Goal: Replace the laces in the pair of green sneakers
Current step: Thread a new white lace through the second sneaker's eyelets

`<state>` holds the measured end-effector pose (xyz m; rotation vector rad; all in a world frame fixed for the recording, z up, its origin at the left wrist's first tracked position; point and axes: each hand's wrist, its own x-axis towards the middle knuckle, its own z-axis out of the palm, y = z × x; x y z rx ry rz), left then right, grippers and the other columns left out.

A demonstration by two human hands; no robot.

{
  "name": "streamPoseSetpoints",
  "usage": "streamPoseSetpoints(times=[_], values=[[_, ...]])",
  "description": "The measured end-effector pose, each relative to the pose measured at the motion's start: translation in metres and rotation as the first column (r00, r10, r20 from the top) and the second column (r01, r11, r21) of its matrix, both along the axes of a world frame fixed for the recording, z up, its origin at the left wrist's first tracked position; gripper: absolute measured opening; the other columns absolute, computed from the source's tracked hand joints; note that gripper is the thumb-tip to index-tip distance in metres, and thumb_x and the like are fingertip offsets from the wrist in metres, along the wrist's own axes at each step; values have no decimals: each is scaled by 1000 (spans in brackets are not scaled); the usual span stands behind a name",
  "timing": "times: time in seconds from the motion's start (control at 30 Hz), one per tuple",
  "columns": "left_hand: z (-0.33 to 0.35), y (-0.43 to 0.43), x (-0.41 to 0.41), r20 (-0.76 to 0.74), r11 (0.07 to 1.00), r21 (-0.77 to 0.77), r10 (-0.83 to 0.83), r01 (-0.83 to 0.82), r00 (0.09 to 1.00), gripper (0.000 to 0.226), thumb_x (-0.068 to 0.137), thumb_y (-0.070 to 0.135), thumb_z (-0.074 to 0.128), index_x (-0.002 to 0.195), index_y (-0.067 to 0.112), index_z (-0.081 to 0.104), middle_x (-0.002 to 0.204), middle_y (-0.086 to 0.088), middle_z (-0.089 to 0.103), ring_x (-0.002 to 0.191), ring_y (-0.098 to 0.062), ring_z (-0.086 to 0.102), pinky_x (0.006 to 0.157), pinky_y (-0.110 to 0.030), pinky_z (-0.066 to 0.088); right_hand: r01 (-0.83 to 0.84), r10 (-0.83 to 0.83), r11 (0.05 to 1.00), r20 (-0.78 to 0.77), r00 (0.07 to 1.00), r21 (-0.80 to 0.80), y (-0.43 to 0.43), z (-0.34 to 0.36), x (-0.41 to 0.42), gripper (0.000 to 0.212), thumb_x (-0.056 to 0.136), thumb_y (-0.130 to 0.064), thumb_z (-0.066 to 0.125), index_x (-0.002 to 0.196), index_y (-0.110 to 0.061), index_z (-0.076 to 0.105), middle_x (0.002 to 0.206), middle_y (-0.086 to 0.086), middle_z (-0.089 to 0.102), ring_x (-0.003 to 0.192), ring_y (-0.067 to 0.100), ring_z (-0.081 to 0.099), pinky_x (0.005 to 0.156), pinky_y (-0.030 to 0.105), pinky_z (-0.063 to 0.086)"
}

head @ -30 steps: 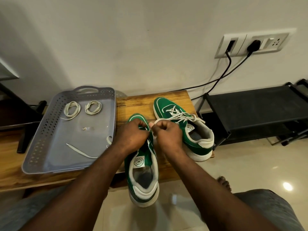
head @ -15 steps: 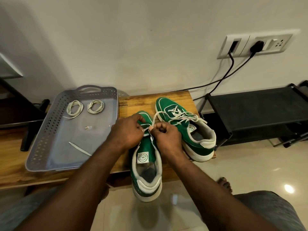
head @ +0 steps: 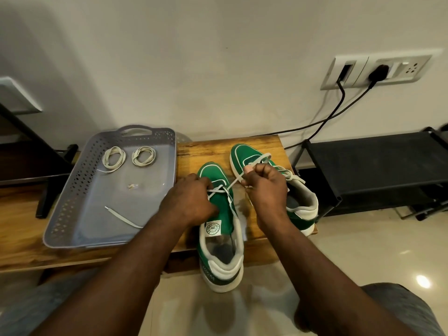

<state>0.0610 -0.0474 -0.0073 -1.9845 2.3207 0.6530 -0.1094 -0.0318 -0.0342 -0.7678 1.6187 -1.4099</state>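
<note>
Just right of the grey tray (head: 92,195), a white-soled green sneaker (head: 219,214) rests on the bench (head: 206,149). The grip of the right hand (head: 266,187) pinches its white lace (head: 234,183) taut; that of the left hand (head: 189,202) pinches it nearer the tray.

I am at home, in what looks like an entry corner. A low wooden bench (head: 261,146) stands against a plain painted wall (head: 218,69), and a black shoe rack (head: 378,161) sits just beside its right end. A household socket plate (head: 412,69) holds a black plug (head: 378,71) above, and glossy floor tiles (head: 363,251) lie below.
</note>
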Motion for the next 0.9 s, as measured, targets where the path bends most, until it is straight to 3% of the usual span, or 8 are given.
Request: streamPoseSetpoints(times=[0.1, 0.2, 0.33, 0.57, 0.7, 0.77, 0.9], values=[[0, -1, 0, -4, 1000, -2, 12, -12, 1000, 68, 74, 48, 82, 135, 29, 59, 125, 2, 56, 112, -21, 56, 94, -44, 55, -90, 91, 995, -4, 996, 35, 7, -9, 4, 17, 102, -31, 68, 92, -17, 71, 84, 3, 74, 75, 16, 66, 60, 29, 53], [-1, -1, 0, -6, 1000, 0, 14, -14, 1000, 69, 75, 47, 82, 138, 30, 58, 127, 2, 56, 114, -21, 55, 95, -45, 55, -209, 211, 974, -17, 977, 84, 9, -19, 14, 25, 92, -45, 76, 88, -20, 73, 79, -3, 73, 72, 15, 65, 69, 38, 54], [-1, 0, -2, 2, 1000, -4, 17, -17, 1000, 69, 74, 47, 80, 138, 31, 59, 130, 1, 56, 118, -22, 54, 97, -44, 54, -214, 234, 970, -189, 954, 119, 6, -23, 21, 25, 92, -35, 79, 75, -18, 73, 73, -2, 74, 72, 21, 72, 76, 48, 63], [1, 1, -3, 4, 999, -35, 38, -38, 999, 52, 80, 37, 76, 130, 28, 65, 120, 2, 60, 106, -21, 59, 89, -41, 56, -182, 195, 973, -86, 977, 144, 7, -27, 21, 22, 92, -32, 77, 75, -18, 73, 74, 4, 75, 82, 35, 74, 78, 57, 62], [5, -2, 2, -59, 993, -29, 111, -112, 992, 46, 84, 48, 79, 122, 27, 67, 112, 1, 68, 97, -19, 63, 82, -36, 56, -196, 214, 971, -133, 968, 135, 5, -29, 19, 23, 92, -34, 76, 76, -18, 72, 74, 2, 74, 79, 33, 73, 77, 57, 61], [6, -3, 4, -80, 994, -6, 107, -107, 991, 55, 83, 54, 79, 130, 31, 63, 116, -1, 67, 102, -21, 63, 80, -34, 53, -199, 215, 973, -151, 965, 117, 5, -26, 20, 23, 93, -34, 76, 76, -19, 72, 73, 1, 74, 76, 30, 73, 77, 56, 62], [3, 3, -3, -63, 1000, -13, -3, 3, 998, 66, 84, 49, 78, 144, 48, 51, 133, -1, 52, 120, -25, 55, 95, -44, 56, -217, 222, 974, -97, 970, 60, 7, -15, 21, 23, 95, -26, 76, 73, -19, 72, 67, -2, 69, 62, 14, 62, 66, 41, 55]])
